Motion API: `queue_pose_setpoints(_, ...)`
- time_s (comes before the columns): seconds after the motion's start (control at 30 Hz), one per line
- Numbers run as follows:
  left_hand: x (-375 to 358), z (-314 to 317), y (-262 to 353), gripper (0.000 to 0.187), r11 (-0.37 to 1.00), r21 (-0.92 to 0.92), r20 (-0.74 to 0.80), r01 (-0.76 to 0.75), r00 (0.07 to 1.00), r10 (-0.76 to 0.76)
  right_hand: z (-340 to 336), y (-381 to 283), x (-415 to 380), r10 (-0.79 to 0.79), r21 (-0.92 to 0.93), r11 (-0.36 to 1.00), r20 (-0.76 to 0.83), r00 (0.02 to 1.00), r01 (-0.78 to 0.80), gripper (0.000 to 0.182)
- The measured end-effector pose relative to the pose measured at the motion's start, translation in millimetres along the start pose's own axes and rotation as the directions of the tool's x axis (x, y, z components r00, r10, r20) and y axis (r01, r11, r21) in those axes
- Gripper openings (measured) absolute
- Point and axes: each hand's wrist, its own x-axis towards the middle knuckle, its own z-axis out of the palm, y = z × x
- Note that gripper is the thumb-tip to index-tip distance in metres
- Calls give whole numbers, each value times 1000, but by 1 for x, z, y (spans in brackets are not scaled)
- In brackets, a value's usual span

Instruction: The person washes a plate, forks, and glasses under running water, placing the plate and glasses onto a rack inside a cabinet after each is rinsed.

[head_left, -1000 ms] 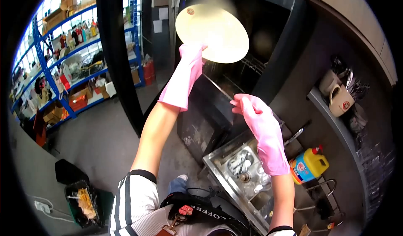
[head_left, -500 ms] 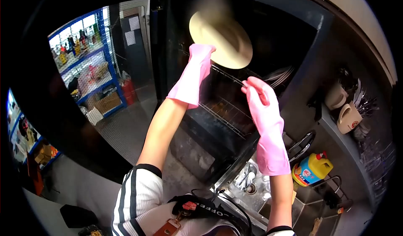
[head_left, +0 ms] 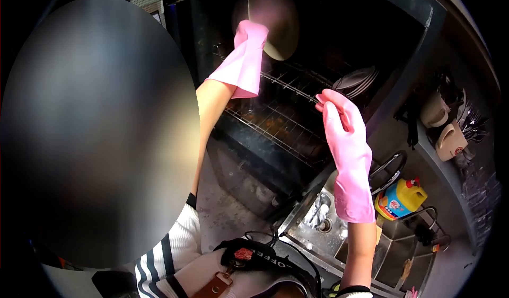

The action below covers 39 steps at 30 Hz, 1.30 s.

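High in the dark cabinet [head_left: 313, 12], my left hand [head_left: 249, 36], in a pink rubber glove, grips a cream-coloured plate [head_left: 283, 38] by its edge. The plate is tilted nearly upright and smeared by motion, and its upper part fades into the dark. Lower and to the right, my right hand [head_left: 347, 126], gloved in pink too, is raised in front of the wire rack [head_left: 286, 86] with fingers loosely bent and nothing visible in them. Behind its fingertips, several plates [head_left: 358, 81] lean on the rack.
Below the upper rack is a second wire rack [head_left: 275, 136]. A metal sink [head_left: 305, 239] lies at lower right, beside a yellow jug [head_left: 405, 200] and a curved tap [head_left: 427, 213]. Mugs with cutlery [head_left: 450, 141] stand on a shelf at right. A blurred oval covers the left side.
My left hand has moved up and deeper into the cabinet with the plate, which has turned more upright. The right hand keeps its pose, while the view has shifted slightly.
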Motion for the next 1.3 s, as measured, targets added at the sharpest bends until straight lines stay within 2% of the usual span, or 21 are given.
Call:
queue_pose_setpoints(0.07, 1, 5, 0, 23, 997, 67, -15, -26, 1000, 27, -2, 3, 0, -25, -21, 999, -9, 1000, 24, 26)
queue_pose_setpoints(0.13, 24, 27, -15, 21, 994, 94, -60, -56, 996, 62, -4, -2, 1, 63, 1, 998, 25, 998, -63, 27)
queue_pose_setpoints(0.2, 74, 75, -50, 20, 986, 70, -196, -153, 967, 164, -6, -10, -2, 120, -23, 993, 57, 991, -119, 28)
queue_pose_setpoints(0.27, 147, 138, -93, 20, 947, 39, -398, -318, 864, 307, -6, -21, -5, 122, -41, 992, 77, 990, -119, 27)
queue_pose_setpoints(0.33, 134, 129, -60, 21, 938, 272, -436, -216, 841, 321, -6, -26, -7, 102, -52, 994, 97, 990, -97, 27)
queue_pose_setpoints(0.37, 121, 119, -52, 18, 899, 374, -304, -229, 885, 352, -6, -24, -8, 61, -38, 998, 107, 992, -57, 27)
queue_pose_setpoints(0.43, 141, 145, -65, 17, 827, 474, -323, -302, 814, 482, -7, -29, -10, 76, -33, 997, 123, 990, -72, 27)
queue_pose_setpoints(0.5, 127, 141, -56, 19, 831, 420, -281, -366, 818, 502, -9, -35, -11, 88, -51, 995, 142, 986, -81, 27)
queue_pose_setpoints(0.57, 55, 80, -12, 22, 899, 197, -166, -392, 890, 424, -11, -40, -11, 98, -91, 992, 165, 981, -84, 28)
queue_pose_setpoints(0.67, 60, 85, -18, 26, 853, 139, -123, -503, 846, 519, -11, -46, -18, 134, -85, 989, 122, 983, -125, 28)
queue_pose_setpoints(0.77, 62, 89, -15, 26, 860, 175, -120, -480, 856, 502, -14, -44, -18, 101, -117, 989, 117, 988, -87, 28)
queue_pose_setpoints(0.9, 56, 92, -13, 21, 862, 82, -140, -500, 851, 506, -11, -38, -15, 91, -52, 995, 120, 989, -86, 28)
queue_pose_setpoints(1.3, 63, 90, 13, 27, 866, 65, -171, -496, 849, 500, -4, -43, -19, 158, -50, 987, 155, 975, -152, 28)
